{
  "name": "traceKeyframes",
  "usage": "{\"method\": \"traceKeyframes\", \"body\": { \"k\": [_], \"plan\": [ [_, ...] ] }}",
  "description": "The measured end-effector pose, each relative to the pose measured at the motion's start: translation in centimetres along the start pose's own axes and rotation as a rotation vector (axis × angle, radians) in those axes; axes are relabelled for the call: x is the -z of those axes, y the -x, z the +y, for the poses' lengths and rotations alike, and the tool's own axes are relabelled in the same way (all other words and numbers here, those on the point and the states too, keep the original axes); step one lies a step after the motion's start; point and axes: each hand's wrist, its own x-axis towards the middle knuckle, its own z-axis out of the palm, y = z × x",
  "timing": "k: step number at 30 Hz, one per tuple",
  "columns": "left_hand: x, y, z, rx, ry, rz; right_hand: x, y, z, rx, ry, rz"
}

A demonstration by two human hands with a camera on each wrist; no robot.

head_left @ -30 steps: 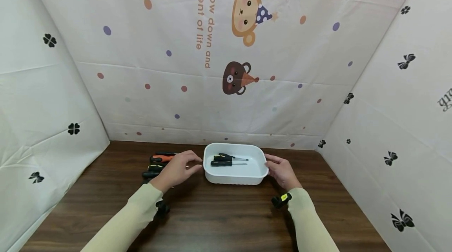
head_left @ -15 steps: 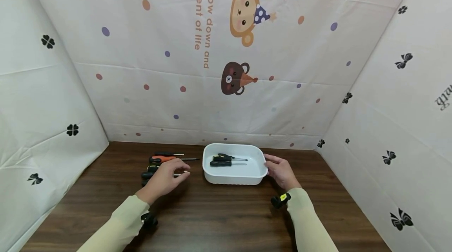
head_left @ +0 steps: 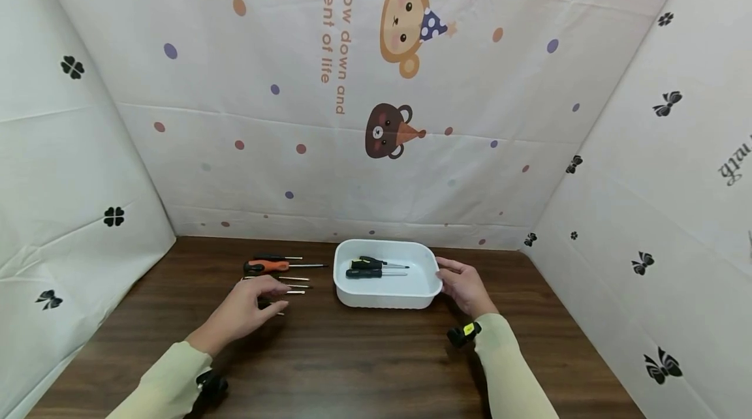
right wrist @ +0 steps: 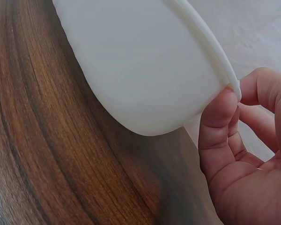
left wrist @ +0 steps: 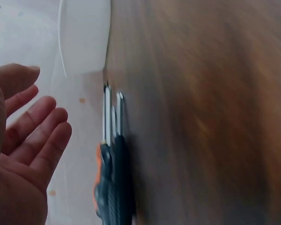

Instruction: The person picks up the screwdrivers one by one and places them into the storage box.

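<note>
In the head view my left hand (head_left: 241, 311) hovers over a row of screwdrivers on the table, fingers relaxed and holding nothing. An orange-and-black screwdriver (head_left: 267, 266) and a slim black screwdriver (head_left: 270, 256) lie at the row's far end; the hand hides the handles of several others. The left wrist view shows that hand (left wrist: 25, 154) apart from the dark handles (left wrist: 122, 183). My right hand (head_left: 464, 287) pinches the right rim of a white tray (head_left: 388, 299), thumb and finger on its edge (right wrist: 232, 77). Inside lie a black-and-yellow screwdriver (head_left: 367, 263) and a black screwdriver (head_left: 364, 273).
The dark wooden table (head_left: 341, 360) runs back to a white printed cloth (head_left: 264, 164). Similar cloth walls stand at the left (head_left: 59, 177) and right (head_left: 617, 210). The tray stands close to the back cloth, right of the screwdriver row.
My left hand has moved left and nearer, away from the tray's left side and back over the screwdrivers, uncovering the orange one. My right hand stays on the tray rim.
</note>
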Motion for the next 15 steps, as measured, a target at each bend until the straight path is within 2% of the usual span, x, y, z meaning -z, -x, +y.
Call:
{"method": "traceKeyframes", "body": {
  "k": [7, 15],
  "plan": [
    [1.2, 1.5, -1.2, -0.026, -0.022, -0.044, 0.1, 0.1, 0.0, -0.003, -0.006, -0.013],
    [2.8, 2.6, -2.7, 0.045, -0.036, -0.103, 0.2, 0.0, 0.0, -0.008, -0.030, -0.013]
  ]
}}
